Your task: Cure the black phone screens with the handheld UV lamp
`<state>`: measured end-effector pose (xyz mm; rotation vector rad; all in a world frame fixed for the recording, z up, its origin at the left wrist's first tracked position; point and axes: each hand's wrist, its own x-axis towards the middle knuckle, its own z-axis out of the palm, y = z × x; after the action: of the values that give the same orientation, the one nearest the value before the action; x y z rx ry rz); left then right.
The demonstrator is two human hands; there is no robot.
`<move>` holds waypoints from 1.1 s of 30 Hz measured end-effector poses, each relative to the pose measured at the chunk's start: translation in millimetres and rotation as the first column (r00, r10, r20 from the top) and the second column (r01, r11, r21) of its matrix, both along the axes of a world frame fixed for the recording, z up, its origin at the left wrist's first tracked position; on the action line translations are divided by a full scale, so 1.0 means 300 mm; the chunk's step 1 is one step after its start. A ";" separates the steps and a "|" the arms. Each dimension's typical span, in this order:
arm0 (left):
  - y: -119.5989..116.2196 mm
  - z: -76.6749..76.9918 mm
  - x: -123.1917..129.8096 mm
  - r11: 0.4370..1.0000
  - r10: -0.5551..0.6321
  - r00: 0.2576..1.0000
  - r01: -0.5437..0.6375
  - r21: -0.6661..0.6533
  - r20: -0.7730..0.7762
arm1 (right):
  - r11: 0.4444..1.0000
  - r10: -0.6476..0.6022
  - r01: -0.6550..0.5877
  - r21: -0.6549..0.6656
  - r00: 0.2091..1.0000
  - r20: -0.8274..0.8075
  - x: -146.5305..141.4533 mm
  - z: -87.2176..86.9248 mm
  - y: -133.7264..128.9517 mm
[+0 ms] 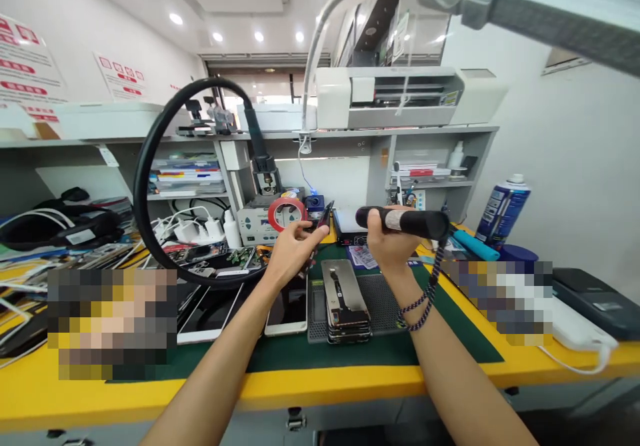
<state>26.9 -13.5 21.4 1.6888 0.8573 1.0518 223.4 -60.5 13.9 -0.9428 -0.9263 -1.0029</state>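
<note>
My left hand (295,249) pinches a thin dark phone screen (326,215), tilted and seen nearly edge-on; the fingers cover much of it. In my right hand (390,243) is a black flashlight (423,223), held level with its front end toward the left hand. Its braided cord (431,296) loops round my right wrist. Below and between the hands, a stack of phone screens (327,286) lies on a dark perforated mat (385,299). A white-edged phone screen (287,309) lies beside the stack, partly under my left forearm.
A black hose (140,186) arches at the left, near a roll of red tape (280,213) and a grey control box (254,227). To the right stand a blue spray can (503,209) and a white power bank-like block (575,323). A green mat (395,356) covers the yellow bench (330,389).
</note>
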 end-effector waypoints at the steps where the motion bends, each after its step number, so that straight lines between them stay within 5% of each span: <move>1: -0.009 0.006 -0.006 0.996 0.072 0.991 -0.065 0.057 -0.117 | 0.999 -0.029 0.028 -0.016 1.000 -0.010 0.011 -0.005 0.003; 7: -0.086 0.056 -0.011 0.944 0.293 0.781 -0.143 0.298 -0.552 | 0.974 -0.172 0.157 -0.163 0.982 -0.081 0.076 -0.045 0.027; 14: -0.162 0.043 0.002 0.895 0.415 0.599 -0.132 0.426 -0.685 | 0.960 -0.151 0.096 -0.264 0.969 -0.196 0.109 -0.054 0.042; 27: -0.193 0.063 -0.058 0.949 0.278 0.605 -0.053 0.310 -0.746 | 0.959 -0.122 0.048 -0.281 0.959 -0.255 0.125 -0.072 0.095; 33: -0.203 0.049 -0.045 0.918 0.350 0.546 -0.038 0.395 -0.761 | 0.953 -0.109 0.023 -0.303 0.956 -0.273 0.138 -0.090 0.115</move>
<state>13.3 -74.4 36.1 2.4927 1.5687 0.4874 264.7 -26.1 -13.2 -1.3436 -0.8154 -0.7663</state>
